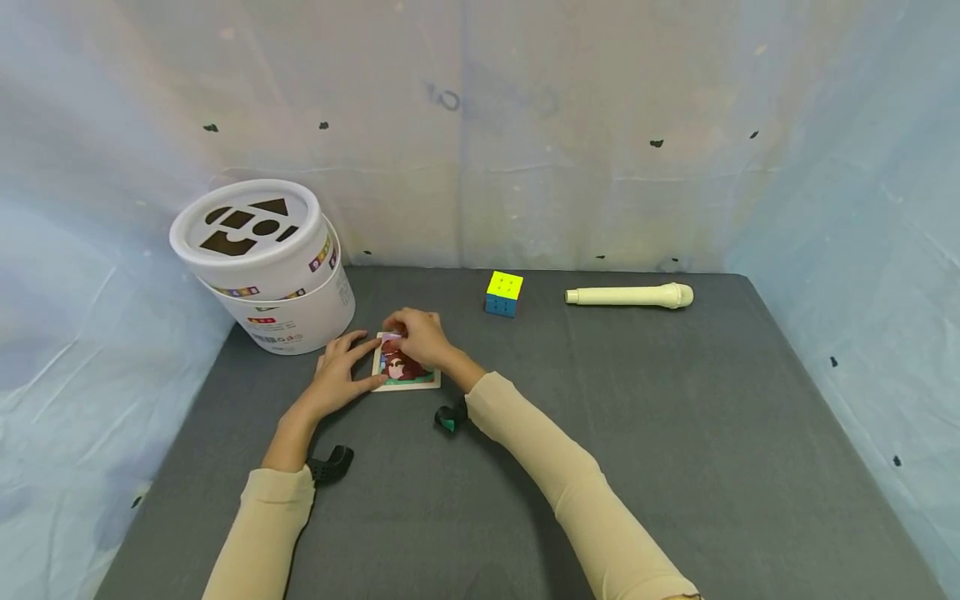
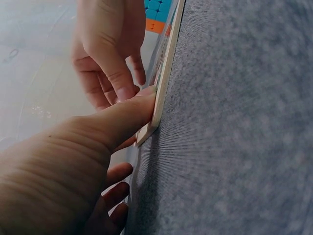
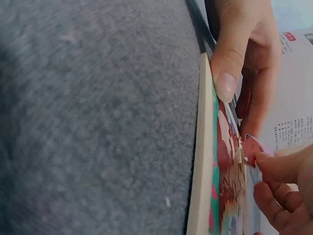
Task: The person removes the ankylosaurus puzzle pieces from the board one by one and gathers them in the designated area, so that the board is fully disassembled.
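Note:
A small wooden picture puzzle (image 1: 408, 373) in a pale frame lies flat on the table. At its left side is my left hand (image 1: 335, 385), with the thumb pressing the near corner and the index finger reaching the far-left corner. The other fingers of that hand are spread loosely, as the left wrist view shows. My right hand (image 1: 422, 337) is over the puzzle's far part. Its thumb and finger pinch a red and purple puzzle piece (image 3: 252, 148), which stands tilted at the picture's surface. The right hand hides part of the picture in the head view.
Beyond my left hand stands a white bucket (image 1: 300, 327) with a shape-sorter lid (image 1: 305, 193). A puzzle cube (image 1: 503, 294) and a cream toy microphone (image 1: 628, 297) lie toward the table's back edge. Plastic sheeting (image 1: 525, 192) rises behind the grey table (image 1: 720, 433).

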`<action>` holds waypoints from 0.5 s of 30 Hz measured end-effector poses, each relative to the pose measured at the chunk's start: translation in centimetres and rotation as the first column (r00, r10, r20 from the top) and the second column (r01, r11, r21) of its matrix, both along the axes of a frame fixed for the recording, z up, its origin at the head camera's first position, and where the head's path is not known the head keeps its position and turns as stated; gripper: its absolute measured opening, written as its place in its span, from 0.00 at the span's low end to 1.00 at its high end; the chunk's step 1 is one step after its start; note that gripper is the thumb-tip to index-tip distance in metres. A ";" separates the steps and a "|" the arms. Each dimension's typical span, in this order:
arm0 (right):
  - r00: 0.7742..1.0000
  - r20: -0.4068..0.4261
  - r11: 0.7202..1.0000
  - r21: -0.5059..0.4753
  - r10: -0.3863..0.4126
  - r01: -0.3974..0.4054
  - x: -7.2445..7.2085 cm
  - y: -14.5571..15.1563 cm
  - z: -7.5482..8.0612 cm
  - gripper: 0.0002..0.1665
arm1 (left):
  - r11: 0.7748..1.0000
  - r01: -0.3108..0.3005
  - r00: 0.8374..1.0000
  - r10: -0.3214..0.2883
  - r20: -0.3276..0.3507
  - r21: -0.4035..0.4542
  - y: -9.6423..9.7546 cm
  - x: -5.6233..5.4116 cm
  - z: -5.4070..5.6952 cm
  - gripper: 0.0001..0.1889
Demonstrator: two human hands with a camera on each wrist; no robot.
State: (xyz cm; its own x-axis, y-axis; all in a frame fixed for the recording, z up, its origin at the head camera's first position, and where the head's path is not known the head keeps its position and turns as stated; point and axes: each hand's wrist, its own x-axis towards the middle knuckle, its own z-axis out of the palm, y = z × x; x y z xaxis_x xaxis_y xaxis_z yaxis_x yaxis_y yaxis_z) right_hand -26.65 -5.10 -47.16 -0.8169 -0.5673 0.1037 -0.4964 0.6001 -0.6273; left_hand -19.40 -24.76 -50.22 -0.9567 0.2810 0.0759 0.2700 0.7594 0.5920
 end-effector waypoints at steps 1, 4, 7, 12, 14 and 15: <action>1.000 0.011 1.000 -0.027 -0.010 0.010 -0.1 0.0 -0.1 0.13 | 1.000 0.001 1.000 -0.001 -0.001 0.001 0.0 0.0 0.0 0.38; 0.998 0.052 0.994 -0.106 -0.027 0.033 -0.3 0.1 -0.3 0.09 | 1.000 0.004 1.000 -0.004 -0.005 -0.003 0.0 0.0 -0.1 0.36; 0.997 0.076 0.990 -0.136 -0.032 0.042 -0.5 0.2 -0.5 0.08 | 1.000 0.007 1.000 -0.007 -0.010 -0.008 0.0 0.0 -0.1 0.36; 0.998 0.057 0.996 -0.079 -0.025 0.029 -0.6 0.2 -0.6 0.09 | 1.000 0.011 1.000 -0.011 -0.010 0.001 0.0 0.0 -0.2 0.36; 0.999 0.043 0.998 -0.050 -0.022 0.024 -0.5 0.2 -0.6 0.10 | 1.000 0.010 1.000 -0.010 -0.008 0.004 0.0 0.0 -0.2 0.36; 0.999 0.038 0.999 -0.040 -0.021 0.023 -0.4 0.1 -0.6 0.11 | 1.000 0.010 1.000 -0.010 -0.008 0.004 -0.1 0.0 -0.2 0.36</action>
State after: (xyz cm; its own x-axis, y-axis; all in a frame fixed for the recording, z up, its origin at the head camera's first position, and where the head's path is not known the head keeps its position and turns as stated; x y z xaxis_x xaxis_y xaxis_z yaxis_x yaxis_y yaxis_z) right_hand -27.09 -4.96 -47.74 -0.8330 -0.5451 0.0951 -0.4590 0.5847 -0.6690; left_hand -19.43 -24.82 -50.38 -0.9533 0.2899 0.0846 0.2820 0.7541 0.5932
